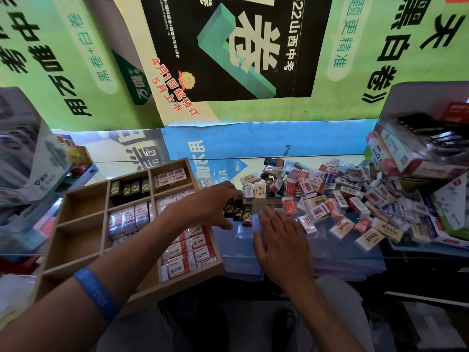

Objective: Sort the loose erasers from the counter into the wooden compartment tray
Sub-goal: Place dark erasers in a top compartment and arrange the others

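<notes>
Black erasers (238, 210) with gold motifs, upright row, left grip (210, 207) pinching them, right grip (279, 240) spread

A pale, matt wooden compartment tray (76, 224) sits on a glossy glass worktop (291, 250), beside loose erasers (342, 207) in shiny printed paper sleeves; black erasers (238, 212) carry glossy gold-patterned wrappers

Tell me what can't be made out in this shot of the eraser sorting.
Head view:
- Middle of the wooden tray: covered by the left forearm.
- Left hand on the black erasers: its fingertips hide the grip.
- Print on the eraser pile: too small.
- Counter's right end: hidden under the clear box.
</notes>
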`<action>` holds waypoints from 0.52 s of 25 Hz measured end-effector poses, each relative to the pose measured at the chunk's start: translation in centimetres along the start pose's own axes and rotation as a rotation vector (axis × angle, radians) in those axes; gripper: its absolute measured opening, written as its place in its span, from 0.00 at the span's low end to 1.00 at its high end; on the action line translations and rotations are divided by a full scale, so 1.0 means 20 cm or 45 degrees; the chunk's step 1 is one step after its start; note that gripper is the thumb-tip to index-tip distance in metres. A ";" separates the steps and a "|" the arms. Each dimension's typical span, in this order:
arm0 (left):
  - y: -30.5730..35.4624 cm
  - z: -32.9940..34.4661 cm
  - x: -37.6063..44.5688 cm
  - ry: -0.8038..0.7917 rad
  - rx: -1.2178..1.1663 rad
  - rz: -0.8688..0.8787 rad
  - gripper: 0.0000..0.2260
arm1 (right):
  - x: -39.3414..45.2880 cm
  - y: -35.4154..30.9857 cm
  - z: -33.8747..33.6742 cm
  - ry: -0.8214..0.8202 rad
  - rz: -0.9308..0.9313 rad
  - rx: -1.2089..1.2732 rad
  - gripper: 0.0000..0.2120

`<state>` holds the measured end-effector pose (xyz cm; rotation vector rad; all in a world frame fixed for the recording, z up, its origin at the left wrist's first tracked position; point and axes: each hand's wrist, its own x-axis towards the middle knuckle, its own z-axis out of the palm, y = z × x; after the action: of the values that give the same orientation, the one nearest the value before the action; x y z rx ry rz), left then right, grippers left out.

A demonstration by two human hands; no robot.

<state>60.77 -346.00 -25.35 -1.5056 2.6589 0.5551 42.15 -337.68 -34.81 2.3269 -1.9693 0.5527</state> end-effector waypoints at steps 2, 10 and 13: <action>0.00 0.02 0.02 0.011 -0.014 0.032 0.30 | 0.00 0.00 0.00 -0.014 0.004 -0.003 0.26; 0.05 0.13 0.05 0.161 0.046 0.078 0.29 | 0.00 0.00 -0.01 -0.022 0.009 0.009 0.26; 0.05 0.13 0.05 0.189 0.071 0.059 0.26 | 0.00 -0.01 -0.02 -0.032 0.002 0.002 0.26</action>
<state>59.12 -345.57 -27.70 -1.5313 2.7999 0.3820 42.16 -337.52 -34.35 2.3445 -1.9819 0.5278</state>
